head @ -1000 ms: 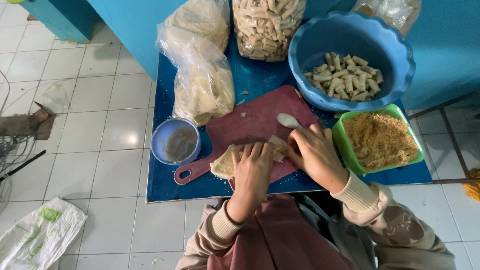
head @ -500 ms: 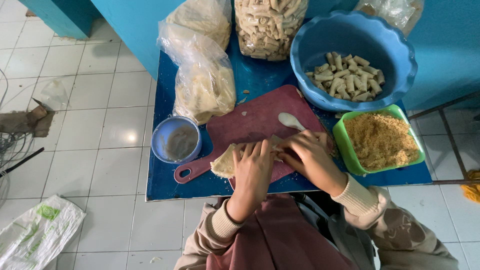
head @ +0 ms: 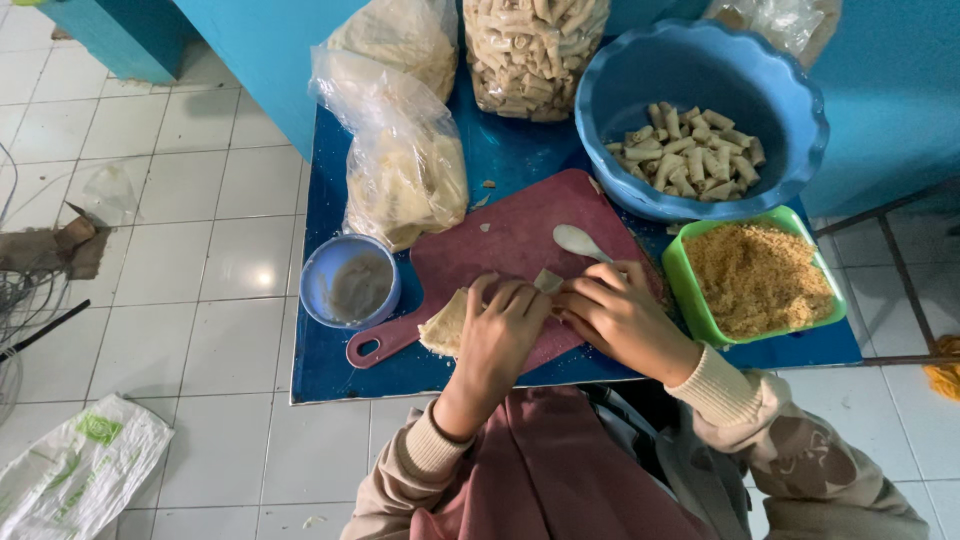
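Observation:
My left hand (head: pixel 500 335) and my right hand (head: pixel 618 318) meet over a dark red cutting board (head: pixel 505 240) on a low blue table (head: pixel 320 360). Both press on a thin pale wrapper (head: pixel 447 322) whose left part sticks out beside my left hand; a folded corner shows between the fingertips. The filling inside is hidden by my fingers. A white spoon (head: pixel 578 241) lies on the board just above my right hand.
A small blue bowl of grey paste (head: pixel 350 282) stands left of the board. A green tub of brown crumbs (head: pixel 757 277) sits at right, a big blue basin of rolled pieces (head: pixel 700 120) behind it. Plastic bags (head: pixel 400 165) stand at the back. White tiled floor lies left.
Both hands have shifted slightly left along the wrapper and closed in together; my right hand has come off the spoon's side, leaving the spoon fully uncovered.

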